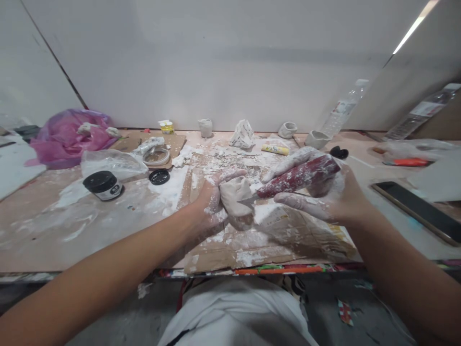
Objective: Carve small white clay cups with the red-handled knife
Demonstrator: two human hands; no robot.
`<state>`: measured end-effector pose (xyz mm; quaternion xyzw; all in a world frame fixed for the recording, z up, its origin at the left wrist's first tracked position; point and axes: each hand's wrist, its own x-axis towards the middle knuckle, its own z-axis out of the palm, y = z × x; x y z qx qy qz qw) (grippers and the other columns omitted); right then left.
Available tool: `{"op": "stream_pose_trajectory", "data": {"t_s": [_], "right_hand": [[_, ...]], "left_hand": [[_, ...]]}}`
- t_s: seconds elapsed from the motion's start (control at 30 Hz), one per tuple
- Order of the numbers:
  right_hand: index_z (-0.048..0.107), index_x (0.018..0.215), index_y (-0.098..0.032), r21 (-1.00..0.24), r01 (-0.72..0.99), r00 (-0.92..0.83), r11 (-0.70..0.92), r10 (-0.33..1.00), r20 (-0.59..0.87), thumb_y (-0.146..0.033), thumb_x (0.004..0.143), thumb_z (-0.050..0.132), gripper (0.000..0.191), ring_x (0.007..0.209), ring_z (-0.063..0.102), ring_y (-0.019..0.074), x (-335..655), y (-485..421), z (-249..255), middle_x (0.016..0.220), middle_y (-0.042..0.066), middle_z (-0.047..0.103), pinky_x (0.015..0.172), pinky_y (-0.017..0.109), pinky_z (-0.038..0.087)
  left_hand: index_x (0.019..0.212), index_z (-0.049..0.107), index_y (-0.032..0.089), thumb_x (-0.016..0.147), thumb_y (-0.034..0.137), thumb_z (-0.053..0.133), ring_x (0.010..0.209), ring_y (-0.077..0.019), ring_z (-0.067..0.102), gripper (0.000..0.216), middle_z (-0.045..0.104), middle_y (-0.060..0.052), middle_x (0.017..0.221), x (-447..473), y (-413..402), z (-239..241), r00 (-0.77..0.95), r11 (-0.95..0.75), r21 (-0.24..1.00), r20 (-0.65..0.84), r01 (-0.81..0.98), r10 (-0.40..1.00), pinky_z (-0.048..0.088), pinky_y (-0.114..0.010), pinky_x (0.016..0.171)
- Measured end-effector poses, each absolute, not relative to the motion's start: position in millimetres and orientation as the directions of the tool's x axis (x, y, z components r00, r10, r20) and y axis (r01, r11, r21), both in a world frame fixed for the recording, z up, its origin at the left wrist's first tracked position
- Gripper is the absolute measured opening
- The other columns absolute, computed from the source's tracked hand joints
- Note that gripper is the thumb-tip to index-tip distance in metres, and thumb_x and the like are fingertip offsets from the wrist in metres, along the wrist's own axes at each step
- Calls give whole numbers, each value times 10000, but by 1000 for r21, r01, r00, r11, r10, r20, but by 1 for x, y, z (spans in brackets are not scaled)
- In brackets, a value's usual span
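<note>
My left hand is wrapped around the outer side of a lump of pale grey clay, which has a folded, uneven top and looks like a small rough vessel. In my right hand lies a dark red, tapered, bottle-like object smeared with white powder. Its narrow end points left, close to the clay; I cannot tell if they touch. White residue coats both hands. Under them is a powder-covered sheet of cardboard.
Along the back stand rough clay cups, a crumpled paper piece, a yellow tube and a clear water bottle. At left are a black-lidded jar and a pink plastic bag. A phone lies at right.
</note>
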<state>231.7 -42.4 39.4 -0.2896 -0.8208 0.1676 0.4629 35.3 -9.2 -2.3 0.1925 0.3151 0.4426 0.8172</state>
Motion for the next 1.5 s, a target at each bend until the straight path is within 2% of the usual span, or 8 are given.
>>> {"op": "stream_pose_trajectory", "data": {"t_s": [0.23, 0.37, 0.5, 0.63, 0.9, 1.13, 1.37, 1.5], "right_hand": [[805, 851, -282, -478, 360, -388, 801, 595, 704, -205, 805, 810, 90, 806, 768, 209, 239, -41, 49, 891, 48, 787, 683, 304, 677], [804, 917, -296, -574, 276, -485, 771, 627, 610, -228, 804, 816, 132, 774, 783, 181, 241, -45, 53, 860, 9, 802, 669, 241, 674], [801, 928, -252, -580, 366, -533, 728, 675, 510, -311, 826, 789, 118, 776, 789, 193, 240, -48, 50, 856, 19, 807, 653, 231, 668], [794, 896, -262, -531, 386, -508, 754, 654, 560, -262, 808, 797, 88, 784, 778, 162, 241, -46, 49, 865, -1, 802, 693, 201, 651], [801, 942, -350, -480, 346, -451, 806, 591, 669, -174, 781, 821, 240, 877, 758, 156, 246, -42, 51, 957, -16, 782, 789, 225, 650], [758, 959, -309, -591, 288, -531, 754, 639, 557, -175, 789, 807, 222, 735, 782, 152, 240, -48, 51, 845, -50, 798, 653, 193, 663], [795, 943, -346, -472, 394, -461, 789, 613, 641, -231, 792, 819, 191, 805, 767, 149, 241, -44, 48, 904, -39, 791, 701, 216, 656], [794, 945, -362, -469, 352, -457, 810, 586, 669, -197, 790, 820, 228, 882, 760, 172, 246, -44, 50, 945, -24, 780, 762, 256, 660]], "left_hand": [[971, 673, 127, 950, 262, 418, 686, -235, 667, 290, 696, -118, 823, 35, -9, -6, 385, 507, 621, -332, -598, 861, 562, -376, 629], [947, 677, 147, 942, 254, 420, 678, -248, 671, 278, 691, -105, 800, 34, -8, -7, 398, 529, 608, -350, -592, 848, 556, -381, 600], [885, 668, 169, 926, 247, 463, 599, -226, 633, 223, 664, -75, 723, 37, -8, -6, 431, 579, 591, -389, -561, 814, 527, -353, 566], [869, 670, 173, 904, 242, 499, 575, -212, 611, 188, 657, -68, 709, 40, -8, -8, 434, 563, 630, -367, -535, 823, 491, -316, 545], [908, 687, 163, 899, 237, 504, 660, -205, 638, 197, 691, -72, 775, 40, -10, -11, 415, 526, 648, -334, -551, 846, 518, -319, 631], [895, 675, 177, 885, 244, 549, 616, -202, 626, 143, 672, -46, 748, 40, -8, -11, 464, 574, 634, -354, -519, 812, 508, -319, 595], [887, 682, 159, 879, 211, 540, 602, -180, 605, 152, 675, -54, 746, 41, -10, -13, 428, 538, 651, -340, -535, 837, 507, -300, 607], [879, 675, 153, 869, 200, 557, 595, -171, 603, 127, 664, -48, 721, 42, -11, -11, 412, 561, 617, -383, -552, 827, 514, -293, 611]]}}
